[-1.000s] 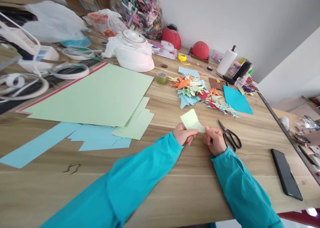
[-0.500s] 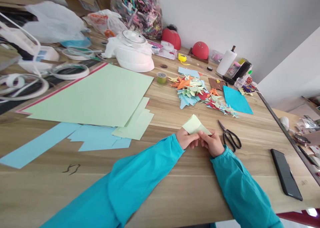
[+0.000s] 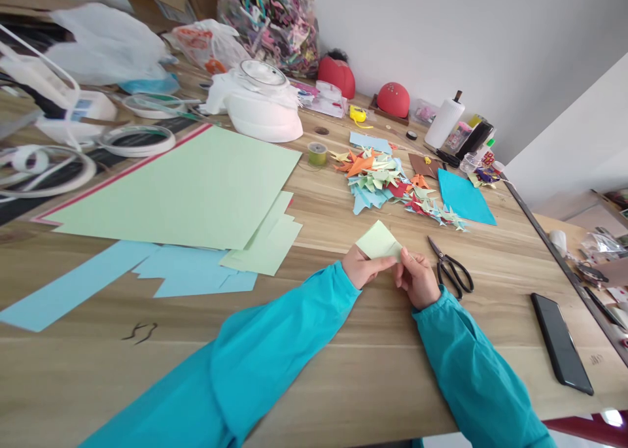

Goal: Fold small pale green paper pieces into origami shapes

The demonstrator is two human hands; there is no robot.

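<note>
A small piece of folded pale green paper is held between both hands above the wooden table. My left hand grips its left and lower side, with the thumb lying along the lower edge. My right hand pinches the right corner between thumb and fingers. Some of the fingers behind the paper are hidden. Black-handled scissors lie just right of my right hand. Beyond the hands is a pile of folded paper cranes in orange, green, blue and red.
Large green sheets and blue paper strips lie on the left. A phone rests near the right edge. Behind stand a thread spool, a white bundle, a turquoise cloth-like square and a yellow tape measure.
The folded paper has shifted slightly up and left. My right hand's fingers have moved onto its right corner, and my left thumb now stretches along the lower edge.
</note>
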